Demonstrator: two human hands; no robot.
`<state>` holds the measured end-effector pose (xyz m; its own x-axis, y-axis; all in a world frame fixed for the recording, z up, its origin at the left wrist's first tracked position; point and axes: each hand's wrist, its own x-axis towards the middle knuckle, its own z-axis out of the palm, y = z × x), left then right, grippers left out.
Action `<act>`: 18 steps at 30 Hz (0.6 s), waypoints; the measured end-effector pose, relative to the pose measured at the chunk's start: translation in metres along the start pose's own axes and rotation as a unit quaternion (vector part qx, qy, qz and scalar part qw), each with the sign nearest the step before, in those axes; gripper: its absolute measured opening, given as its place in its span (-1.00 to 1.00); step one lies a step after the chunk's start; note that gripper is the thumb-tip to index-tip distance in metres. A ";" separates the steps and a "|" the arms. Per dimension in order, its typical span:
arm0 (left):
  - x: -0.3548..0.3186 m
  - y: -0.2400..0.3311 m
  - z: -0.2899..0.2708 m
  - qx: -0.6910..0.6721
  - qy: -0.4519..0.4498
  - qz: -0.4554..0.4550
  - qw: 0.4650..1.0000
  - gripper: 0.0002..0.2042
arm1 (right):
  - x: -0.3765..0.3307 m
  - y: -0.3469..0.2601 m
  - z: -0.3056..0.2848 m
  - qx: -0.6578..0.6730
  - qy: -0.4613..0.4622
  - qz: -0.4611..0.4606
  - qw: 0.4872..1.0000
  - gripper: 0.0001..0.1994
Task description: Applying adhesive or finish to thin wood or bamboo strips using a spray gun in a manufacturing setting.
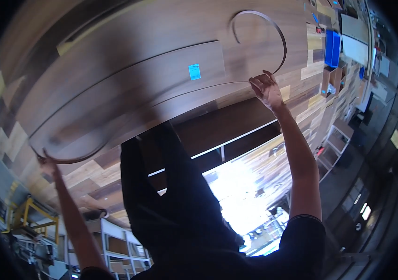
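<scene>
A long, thin, dark edging strip [283, 41] stretches between my hands and curls into a loop at the upper right. My right hand [266, 89] pinches it, fingers closed, just below that loop. Far to the left, my left hand [48, 165] is somewhat blurred, its fingers closed on the strip where it bends round. Under the strip lies a brown wood-look panel [161, 69] with a small blue label [194, 72] stuck on it.
Below the panel is a large surface with a patchwork plank pattern [89, 179]. To the right are a blue bin [332, 49] and an open brown box [331, 81]. A yellow frame [26, 212] and white shelving [118, 242] stand at the lower left.
</scene>
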<state>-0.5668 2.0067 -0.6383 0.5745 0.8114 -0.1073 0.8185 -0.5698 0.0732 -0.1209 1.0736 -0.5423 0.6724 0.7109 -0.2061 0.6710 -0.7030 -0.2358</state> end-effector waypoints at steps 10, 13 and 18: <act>-0.323 0.541 -0.239 -0.359 -0.301 0.505 0.725 -0.66 | -0.068 -0.246 -0.176 -0.045 -0.002 -0.025 0.999 -0.73; -0.367 0.530 -0.269 -0.223 -0.414 0.550 0.690 -0.75 | -0.098 -0.318 -0.207 0.066 0.025 0.030 0.997 -0.87; -0.402 0.484 -0.303 -0.259 -0.419 0.593 0.638 -0.80 | -0.168 -0.383 -0.206 0.231 0.117 0.153 0.954 -0.87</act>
<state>-0.4010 1.4438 -0.2594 0.7654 -0.6264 -0.1478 -0.1742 -0.4227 0.8893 -0.4266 1.2190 -0.2218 0.9018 0.4127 -0.1279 0.2594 -0.7540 -0.6034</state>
